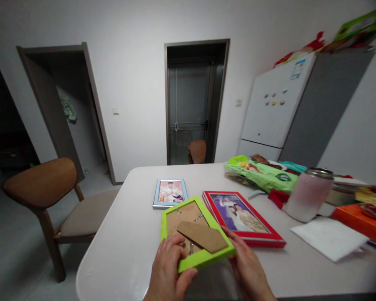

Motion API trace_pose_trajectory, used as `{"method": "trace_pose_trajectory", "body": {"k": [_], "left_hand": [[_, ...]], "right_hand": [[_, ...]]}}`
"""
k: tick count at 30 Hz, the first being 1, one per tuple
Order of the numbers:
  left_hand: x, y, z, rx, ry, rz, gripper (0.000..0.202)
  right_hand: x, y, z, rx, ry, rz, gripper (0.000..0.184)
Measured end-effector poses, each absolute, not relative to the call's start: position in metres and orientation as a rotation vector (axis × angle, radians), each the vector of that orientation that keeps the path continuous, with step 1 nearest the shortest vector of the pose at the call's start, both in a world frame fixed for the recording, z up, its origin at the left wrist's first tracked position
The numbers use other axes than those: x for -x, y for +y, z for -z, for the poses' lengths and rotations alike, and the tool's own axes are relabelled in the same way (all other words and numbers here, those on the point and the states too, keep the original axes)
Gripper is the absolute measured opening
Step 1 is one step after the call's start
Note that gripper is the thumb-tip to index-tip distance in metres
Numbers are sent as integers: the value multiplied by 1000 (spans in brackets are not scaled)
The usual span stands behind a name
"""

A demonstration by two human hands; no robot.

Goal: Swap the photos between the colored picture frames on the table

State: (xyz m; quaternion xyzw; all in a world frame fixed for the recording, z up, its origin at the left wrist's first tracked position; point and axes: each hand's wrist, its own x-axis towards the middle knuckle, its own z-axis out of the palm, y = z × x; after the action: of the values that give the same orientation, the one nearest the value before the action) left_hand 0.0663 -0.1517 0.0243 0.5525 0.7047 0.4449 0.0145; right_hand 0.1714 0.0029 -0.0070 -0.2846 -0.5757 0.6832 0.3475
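A lime-green picture frame [172, 223] is held above the near part of the table, its brown backing board and flap stand turned up toward me. My left hand [171, 267] grips its lower left corner, fingers over the back and thumb along the near edge. At the right corner, my right hand [246, 261] holds the frame from the side and below; some of its fingers are hidden. Just beyond lies a light blue picture frame [156, 196] with a photo facing up. To the right rest stacked red picture frames [269, 236], the top one showing a photo of people.
On the white table [113, 242], a green snack packet [263, 173], a pink jar [311, 194], white paper [332, 236] and an orange box [357, 223] crowd the right side. A wooden chair [40, 184] stands left, and another chair [197, 151] behind the far edge.
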Motion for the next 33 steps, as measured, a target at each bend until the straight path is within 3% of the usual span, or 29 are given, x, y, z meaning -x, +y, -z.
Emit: {"method": "trace_pose_trajectory", "body": {"k": [3,7,9,14,17,22,28,33], "left_hand": [[-81,-145,-33,-1488,1984,-1726,18],[-101,-126,-40,-1324,1686,-1911,23],[-103,-114,-50,-1263,1506,-1962,25],[-95,-76,-69,-1077,1271,-2065,44],[-94,-45,-55,-967,1336,-1982,37],[-104,-2,-12,-1011,1647,-1778,34],[-108,0,-1,-1174,1955,-1565,37],[-81,-4,-2,-1511,2323,-1077,45]], "right_hand": [[-150,-36,7,476,-1308,-2255,33],[-136,-53,-2,472,-1078,-2311,29],[-143,-35,-10,517,-1087,-2211,29],[-181,64,-29,852,-1467,-1807,51],[-201,129,-33,984,-1754,-1535,56],[-220,196,-21,1196,-2281,-777,47],[-222,214,-4,1230,-2372,-611,46],[-211,207,-8,1225,-2395,-498,44]]}}
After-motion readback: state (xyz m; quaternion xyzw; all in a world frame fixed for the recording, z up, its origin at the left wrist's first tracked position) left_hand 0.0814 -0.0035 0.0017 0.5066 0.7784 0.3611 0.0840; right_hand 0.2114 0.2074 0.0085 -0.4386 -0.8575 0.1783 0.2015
